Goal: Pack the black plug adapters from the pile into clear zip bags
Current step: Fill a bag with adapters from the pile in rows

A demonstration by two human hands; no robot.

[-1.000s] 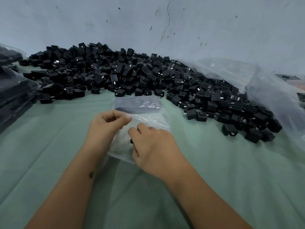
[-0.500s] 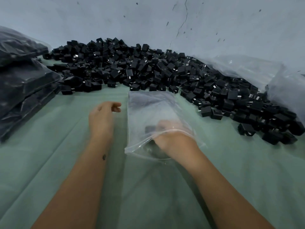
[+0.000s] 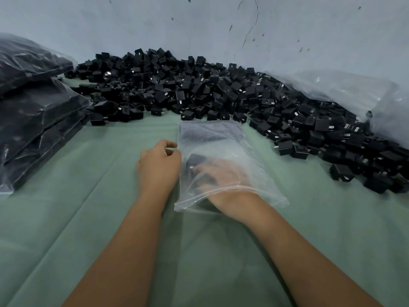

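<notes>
Clear zip bag (image 3: 223, 149) lay flat on the surface (image 3: 309, 218) near centre, mouth toward the near edge, closed end toward the far pile. Right hand (image 3: 223, 176) was inside the bag through the open mouth, seen only through the plastic; a black plug adapter (image 3: 195, 161) sat against its fingers, which looked curled around it, though the film blurred the exact grip. Left hand (image 3: 158, 165) rested just left of the bag, fingers loosely curled with thumb and forefinger near the bag's left edge; contact with the plastic could not be confirmed, and nothing was seen held in it.

Pile of black plug adapters (image 3: 199, 94) ran along the far side of the surface from left of centre and spread nearer on the right, well beyond the bag's far end. Many showed metal prongs.

Stack of filled bags (image 3: 37, 120), dark contents under clear plastic, stood at the left edge, several layers high. A large crumpled clear plastic sheet (image 3: 345, 91) lay at the far right, partly behind and over the pile.

Surface was covered in pale green cloth (image 3: 66, 229) with long creases running near to far. Wall (image 3: 199, 23) behind was pale, with a thin crack and scattered dark marks.
</notes>
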